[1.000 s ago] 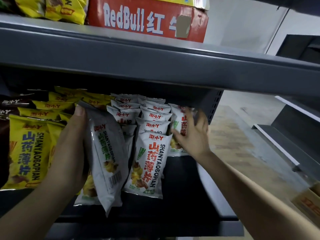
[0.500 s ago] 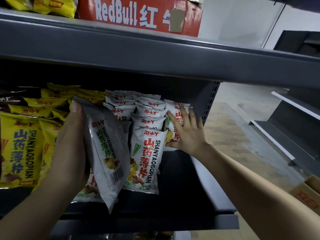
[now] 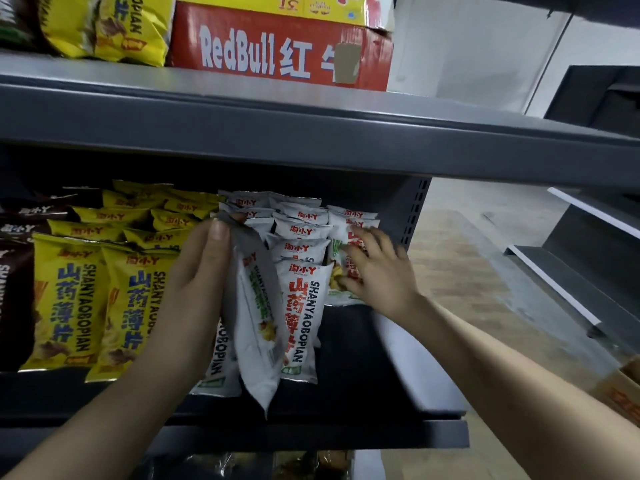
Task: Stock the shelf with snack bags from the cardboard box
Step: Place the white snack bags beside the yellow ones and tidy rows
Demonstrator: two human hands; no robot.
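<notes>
My left hand [image 3: 194,292] grips a white snack bag [image 3: 258,327] edge-on, held upright in front of the white row on the dark shelf [image 3: 363,368]. My right hand [image 3: 377,275] rests with spread fingers on the rightmost white bag [image 3: 341,251], pressing it toward the shelf's back. Another white bag with red lettering [image 3: 301,317] stands between the two hands. Several more white bags are stacked behind it. A corner of the cardboard box [image 3: 620,393] shows at the right edge.
Yellow snack bags [image 3: 65,299] and dark brown ones [image 3: 14,289] fill the shelf's left part. The upper shelf [image 3: 311,133] overhangs close above, carrying a red RedBull carton [image 3: 277,50] and yellow bags. Another shelving unit [image 3: 588,244] stands across the aisle.
My left hand has turned its bag more edge-on and brought it closer to the white row. My right hand stayed on the rightmost bag, shifting slightly down it.
</notes>
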